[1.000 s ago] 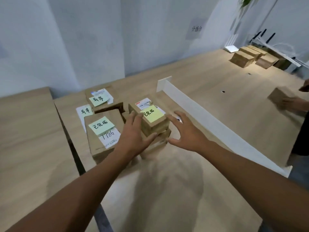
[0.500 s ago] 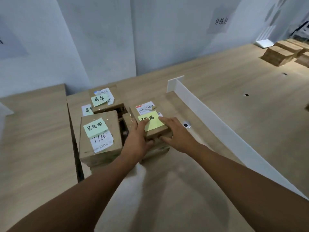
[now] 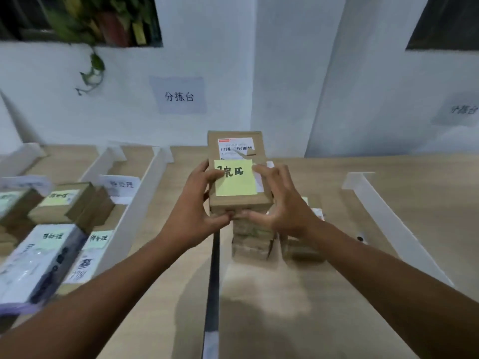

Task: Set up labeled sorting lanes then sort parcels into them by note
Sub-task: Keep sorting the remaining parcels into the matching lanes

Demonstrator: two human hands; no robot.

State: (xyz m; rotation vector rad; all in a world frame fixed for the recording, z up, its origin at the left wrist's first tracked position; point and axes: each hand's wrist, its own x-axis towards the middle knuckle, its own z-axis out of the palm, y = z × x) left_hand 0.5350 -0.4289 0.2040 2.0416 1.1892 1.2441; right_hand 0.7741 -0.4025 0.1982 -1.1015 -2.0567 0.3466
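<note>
One box (image 3: 236, 149) held up, one yellow sticky note (image 3: 236, 181) on it. Two paper signs (image 3: 178, 95) (image 3: 461, 110) on the wall (image 3: 285, 73), four white dividers (image 3: 23, 156) (image 3: 103, 161) (image 3: 145, 193) (image 3: 388, 224) on the desk (image 3: 427, 190); left-hand parcels (image 3: 59, 206) too blurry to count.

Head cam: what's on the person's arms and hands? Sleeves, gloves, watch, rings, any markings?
Nothing worn that shows. The left hand and right hand are bare, with no gloves. The left forearm and right forearm are bare to the frame edge, with no sleeve, watch or band. No ring or marking can be made out, though the image is slightly blurred.
</note>
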